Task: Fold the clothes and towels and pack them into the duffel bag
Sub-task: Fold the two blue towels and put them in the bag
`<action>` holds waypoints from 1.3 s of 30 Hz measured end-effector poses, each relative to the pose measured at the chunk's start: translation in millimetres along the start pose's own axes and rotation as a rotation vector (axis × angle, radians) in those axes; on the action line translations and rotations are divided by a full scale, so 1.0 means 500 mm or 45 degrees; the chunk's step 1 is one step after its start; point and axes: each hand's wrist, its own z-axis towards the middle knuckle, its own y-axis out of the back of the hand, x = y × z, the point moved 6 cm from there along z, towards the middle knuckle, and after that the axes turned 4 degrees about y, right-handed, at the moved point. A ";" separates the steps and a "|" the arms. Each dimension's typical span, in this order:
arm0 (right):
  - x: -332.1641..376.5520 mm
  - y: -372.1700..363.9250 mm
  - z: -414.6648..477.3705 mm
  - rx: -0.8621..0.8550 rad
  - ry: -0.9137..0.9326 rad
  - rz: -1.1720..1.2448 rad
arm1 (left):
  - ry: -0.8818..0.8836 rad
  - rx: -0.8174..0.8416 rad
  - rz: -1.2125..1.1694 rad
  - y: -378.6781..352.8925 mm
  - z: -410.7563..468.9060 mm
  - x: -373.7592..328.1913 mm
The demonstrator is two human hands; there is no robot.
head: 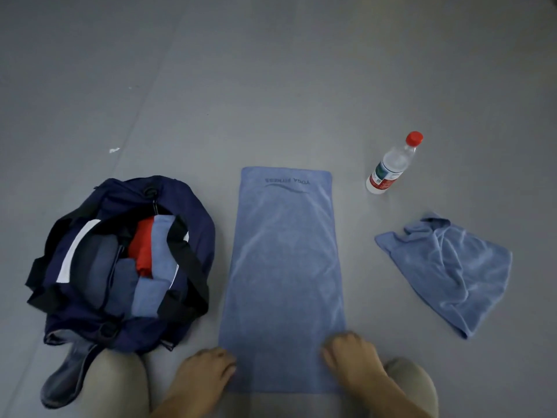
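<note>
Blue towel lies flat on the floor right of the part-packed duffel bag, left hand and right hand with fingers clamped on its near corners; folding appears due, lifting both corners evenly to the far edge.

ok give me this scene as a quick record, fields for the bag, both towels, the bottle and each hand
duffel bag: open, left of the flat towel, folded items inside
flat towel: spread lengthwise, centre
crumpled towel: unfolded, to the right
water bottle: upright, red cap, beyond the crumpled towel
left hand: grips flat towel's near left corner
right hand: grips its near right corner
</note>
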 end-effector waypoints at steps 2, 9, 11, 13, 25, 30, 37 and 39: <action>-0.019 0.081 0.069 -0.210 -0.009 0.178 | -0.049 -0.197 -0.094 0.101 0.065 -0.034; -0.106 0.318 0.349 -0.622 -0.058 0.495 | -0.210 -0.602 -0.196 0.420 0.412 -0.083; -0.122 0.350 0.436 -0.596 0.028 0.407 | -0.167 -0.586 -0.088 0.474 0.517 -0.071; -0.137 0.376 0.511 -0.611 0.073 0.256 | -0.121 -0.508 -0.003 0.501 0.605 -0.055; -0.206 0.454 0.678 -1.001 0.104 0.234 | 0.035 -0.791 -0.187 0.585 0.791 0.019; -0.211 0.516 0.722 -0.592 -0.057 0.393 | 0.180 -0.582 -0.284 0.618 0.805 0.021; -0.189 0.555 0.599 -0.550 -0.025 0.380 | 0.103 -0.703 -0.436 0.659 0.649 0.008; -0.178 0.566 0.529 -0.638 0.029 0.453 | 0.074 -0.761 -0.507 0.662 0.577 0.004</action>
